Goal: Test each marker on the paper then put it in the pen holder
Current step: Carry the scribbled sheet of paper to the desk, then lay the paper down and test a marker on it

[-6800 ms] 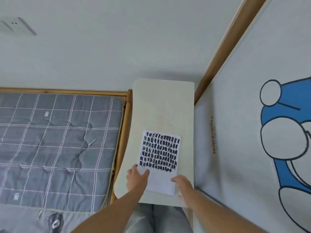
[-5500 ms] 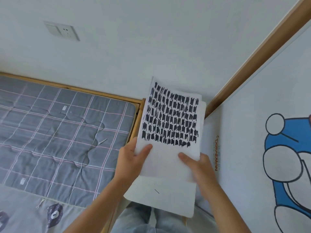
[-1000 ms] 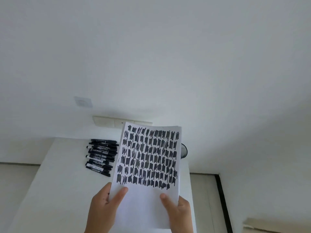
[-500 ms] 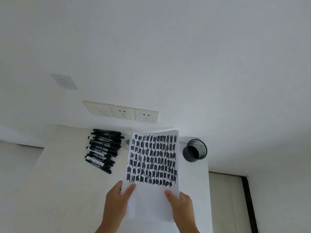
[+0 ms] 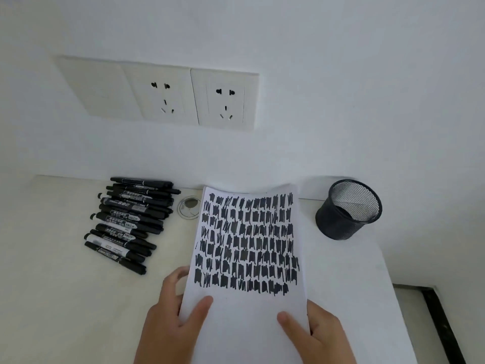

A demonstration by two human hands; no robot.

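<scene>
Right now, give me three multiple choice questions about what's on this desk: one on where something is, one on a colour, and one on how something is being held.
1. Where does the pen holder stand?
A. left of the paper
B. right of the paper
C. on top of the paper

2. What colour are the scribbles on the paper?
A. red
B. black
C. green

3. How is the paper held?
A. by both hands
B. by one hand only
C. by neither hand

Answers:
1 B: the mesh holder stands to the paper's right, apart from it.
2 B: every row of scribbles is black.
3 A: the left hand and the right hand each pinch its near end, thumb on top.
</scene>
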